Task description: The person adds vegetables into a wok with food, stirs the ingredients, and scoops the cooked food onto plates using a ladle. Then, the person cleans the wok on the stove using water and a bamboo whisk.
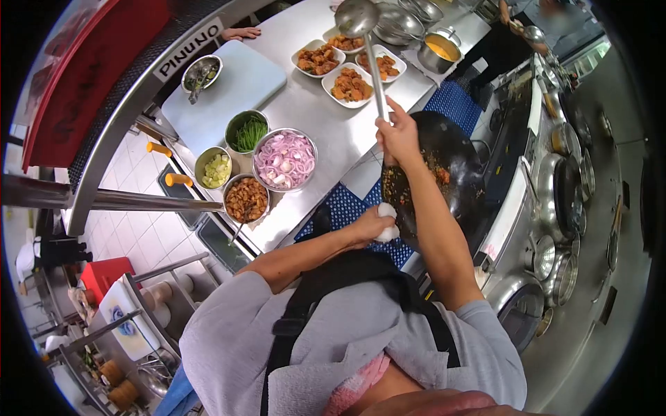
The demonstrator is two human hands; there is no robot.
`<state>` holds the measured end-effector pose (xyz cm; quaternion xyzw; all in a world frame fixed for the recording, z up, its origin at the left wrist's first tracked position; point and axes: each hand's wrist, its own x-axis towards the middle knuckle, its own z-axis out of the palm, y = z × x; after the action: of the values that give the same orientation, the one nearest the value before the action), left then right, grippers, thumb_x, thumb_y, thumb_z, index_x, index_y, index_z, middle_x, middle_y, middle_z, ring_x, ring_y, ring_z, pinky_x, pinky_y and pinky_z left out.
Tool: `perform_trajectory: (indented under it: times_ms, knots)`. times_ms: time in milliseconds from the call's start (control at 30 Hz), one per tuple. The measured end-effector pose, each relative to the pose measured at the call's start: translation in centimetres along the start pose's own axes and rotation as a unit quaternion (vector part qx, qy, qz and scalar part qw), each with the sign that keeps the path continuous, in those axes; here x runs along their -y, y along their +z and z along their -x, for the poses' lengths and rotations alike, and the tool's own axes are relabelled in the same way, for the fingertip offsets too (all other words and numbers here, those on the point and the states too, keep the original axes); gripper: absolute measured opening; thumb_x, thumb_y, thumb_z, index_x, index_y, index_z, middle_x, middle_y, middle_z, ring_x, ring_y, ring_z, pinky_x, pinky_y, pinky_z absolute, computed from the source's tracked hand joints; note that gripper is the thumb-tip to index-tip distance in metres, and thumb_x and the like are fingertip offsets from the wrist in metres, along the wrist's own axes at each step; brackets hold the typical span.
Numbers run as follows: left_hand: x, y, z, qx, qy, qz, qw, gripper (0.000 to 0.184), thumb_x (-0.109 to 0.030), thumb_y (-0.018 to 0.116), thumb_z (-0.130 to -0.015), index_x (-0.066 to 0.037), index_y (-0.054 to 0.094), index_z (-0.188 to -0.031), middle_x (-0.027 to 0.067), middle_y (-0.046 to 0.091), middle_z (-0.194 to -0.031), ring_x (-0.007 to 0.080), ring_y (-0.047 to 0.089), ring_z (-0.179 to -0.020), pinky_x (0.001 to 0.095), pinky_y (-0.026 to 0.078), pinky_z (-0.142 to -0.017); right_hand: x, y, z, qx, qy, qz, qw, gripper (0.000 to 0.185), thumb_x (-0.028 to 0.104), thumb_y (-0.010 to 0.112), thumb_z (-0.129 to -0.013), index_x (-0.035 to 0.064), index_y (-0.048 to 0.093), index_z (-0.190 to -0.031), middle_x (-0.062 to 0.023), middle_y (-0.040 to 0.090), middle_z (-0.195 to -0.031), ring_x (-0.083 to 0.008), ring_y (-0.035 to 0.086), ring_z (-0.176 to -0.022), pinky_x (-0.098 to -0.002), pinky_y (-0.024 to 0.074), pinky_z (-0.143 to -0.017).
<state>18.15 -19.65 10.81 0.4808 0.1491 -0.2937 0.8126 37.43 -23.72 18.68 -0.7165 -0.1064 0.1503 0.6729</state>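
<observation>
My right hand (401, 136) is closed round the handle of a long metal ladle (377, 73). The ladle's round bowl is raised over the steel table, beside several white bowls (348, 86) of browned, glazed food pieces. My left hand (369, 227) grips a folded white cloth (387, 220) at the near edge of a black wok (461, 191). Whether a handle lies under the cloth is hidden. Inside the tilted wok are oily food scraps and bits of seasoning. My right forearm passes in front of part of it.
On the steel table (333, 132) stand containers of sliced red onion (284, 161), green stalks (248, 133), pale chopped pieces (215, 170) and brown chunks (246, 198). A pot of orange liquid (439, 51) sits farther back. Pans (551, 187) line the right. Another person's hand (241, 32) rests near a cutting board (243, 76).
</observation>
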Motion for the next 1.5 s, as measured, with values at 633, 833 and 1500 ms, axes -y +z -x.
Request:
perform_trajectory:
  times_ms: [633,833,1500]
  knots:
    - [-3.8,9.1,-2.2,-0.048,0.219,-0.012,0.975,0.018,-0.012,0.056,-0.094,-0.001,0.057,-0.108,0.0099,0.068,-0.093,0.0207,0.068,-0.08,0.0355,0.056,-0.066,1.7,-19.0,31.9,-0.336,0.025,0.388,0.858,0.064,0.005,0.062,-0.091,0.0072,0.045,-0.152,-0.0113,0.068,-0.087,-0.0196,0.07,-0.069,-0.032,0.0595,-0.067]
    - [-5.4,6.3,-5.0,0.006,0.054,-0.025,0.998,0.015,-0.015,0.052,-0.095,-0.007,0.056,-0.106,0.0093,0.066,-0.088,0.016,0.06,-0.062,0.0298,0.044,-0.048,-3.1,-17.2,30.8,-0.191,0.15,-0.224,0.944,0.061,0.001,0.06,-0.094,0.0027,0.042,-0.152,-0.0091,0.065,-0.086,-0.0119,0.057,-0.054,-0.0255,0.0455,-0.04]
    - [-1.7,0.9,-2.9,-0.019,-0.065,0.031,0.997,0.024,-0.015,0.061,-0.086,-0.004,0.056,-0.108,0.011,0.064,-0.088,0.0204,0.064,-0.068,0.0342,0.049,-0.051,4.8,-14.4,15.5,-0.087,0.104,-0.055,0.989,0.06,0.001,0.062,-0.093,-0.0023,0.044,-0.149,-0.0064,0.063,-0.081,-0.0109,0.056,-0.051,-0.0259,0.0449,-0.04]
